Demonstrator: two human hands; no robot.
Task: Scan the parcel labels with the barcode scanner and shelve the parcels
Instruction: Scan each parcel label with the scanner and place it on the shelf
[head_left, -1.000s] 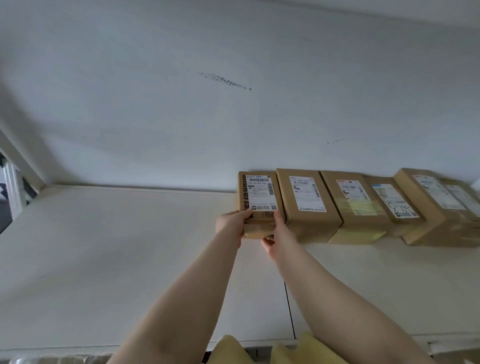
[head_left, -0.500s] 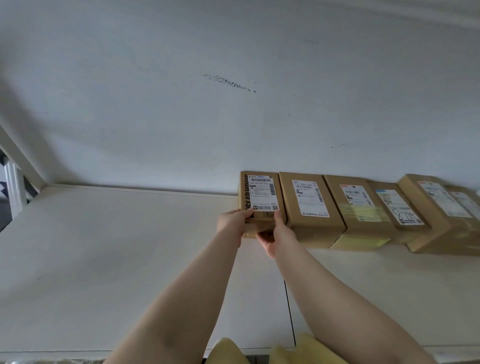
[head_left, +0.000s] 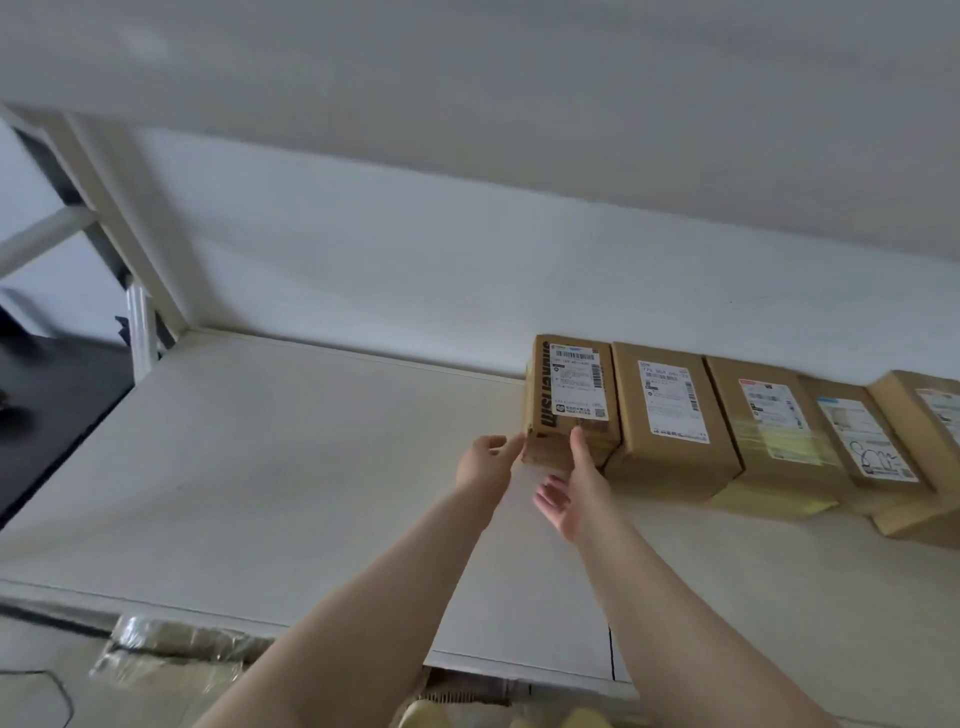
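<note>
The small parcel (head_left: 569, 400) sits mid-right of the frame, leftmost in the row on the shelf (head_left: 291, 467), butted against the next box (head_left: 670, 415); left hand (head_left: 485, 460) and right hand (head_left: 574, 493) are both loose-fingered, barely touching it; looks light and stiff, so I'd grab the two side faces, not the label.

A white shelf board (head_left: 260, 467) meets a pale wall (head_left: 415, 270), metal upright (head_left: 140, 332) at left.
</note>
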